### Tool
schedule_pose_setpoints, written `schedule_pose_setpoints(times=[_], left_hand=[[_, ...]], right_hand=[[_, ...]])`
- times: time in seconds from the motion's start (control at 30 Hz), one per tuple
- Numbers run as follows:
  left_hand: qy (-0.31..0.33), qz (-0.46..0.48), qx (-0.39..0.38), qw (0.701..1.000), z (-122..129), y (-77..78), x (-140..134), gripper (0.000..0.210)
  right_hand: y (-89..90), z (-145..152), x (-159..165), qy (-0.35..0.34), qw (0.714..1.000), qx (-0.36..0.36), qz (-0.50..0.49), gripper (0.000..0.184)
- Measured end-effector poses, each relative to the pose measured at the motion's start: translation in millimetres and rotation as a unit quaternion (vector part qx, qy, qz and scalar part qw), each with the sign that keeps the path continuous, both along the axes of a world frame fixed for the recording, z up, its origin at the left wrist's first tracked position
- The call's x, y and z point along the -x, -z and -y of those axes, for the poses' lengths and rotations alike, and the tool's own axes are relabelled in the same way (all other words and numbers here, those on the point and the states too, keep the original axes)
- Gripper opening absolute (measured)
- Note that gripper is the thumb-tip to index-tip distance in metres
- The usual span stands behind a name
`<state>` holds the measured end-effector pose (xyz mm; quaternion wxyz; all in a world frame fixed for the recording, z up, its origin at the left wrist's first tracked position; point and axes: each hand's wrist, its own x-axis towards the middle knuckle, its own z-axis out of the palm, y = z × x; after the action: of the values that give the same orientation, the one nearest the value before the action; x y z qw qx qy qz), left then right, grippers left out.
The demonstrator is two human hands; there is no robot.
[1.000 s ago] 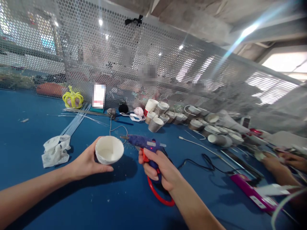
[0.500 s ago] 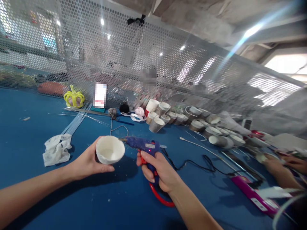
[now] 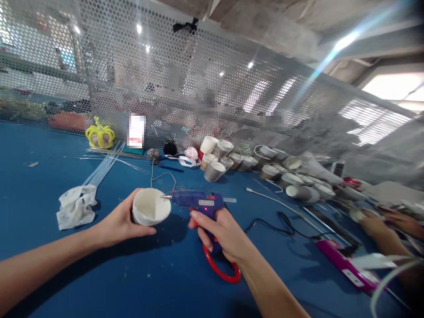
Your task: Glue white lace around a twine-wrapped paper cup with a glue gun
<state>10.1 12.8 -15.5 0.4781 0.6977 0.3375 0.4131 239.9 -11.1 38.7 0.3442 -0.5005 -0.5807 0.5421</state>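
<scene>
My left grip (image 3: 122, 224) is holding the cup (image 3: 149, 211), my right grip (image 3: 223, 232) the gun (image 3: 195, 199). I'm apparently aligning; gluing is demanding steadiness.

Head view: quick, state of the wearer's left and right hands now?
Left hand: closed around the side of the white cup, holding it.
Right hand: closed on the grip of the blue glue gun, holding it.

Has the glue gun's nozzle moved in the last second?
Yes: judged against the gray yarn ball, the glue-gun nozzle has shifted left and lower in the picture, its tip now overlapping the opening of the white cup.
</scene>
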Motion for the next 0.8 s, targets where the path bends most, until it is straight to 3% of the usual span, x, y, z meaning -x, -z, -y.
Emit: schedule_pose_setpoints(times=[0.2,0.37,0.8], left_hand=[[-0.025,-0.001,0.022,0.999,-0.9,-1.3,1.2,0.065],[-0.02,0.025,0.035,0.999,1.2,-4.9,-0.2,0.066],[-0.027,0.017,0.018,0.999,0.1,-1.6,-0.2,0.061]], right_hand=[[4.4,-2.5,0.4,0.013,0.989,0.057,-0.134,0.03],[10.6,-5.2,2.5,0.004,0.98,0.096,-0.172,0.028],[4.9,0.9,1.3,-0.008,0.999,-0.028,0.025,0.033]])
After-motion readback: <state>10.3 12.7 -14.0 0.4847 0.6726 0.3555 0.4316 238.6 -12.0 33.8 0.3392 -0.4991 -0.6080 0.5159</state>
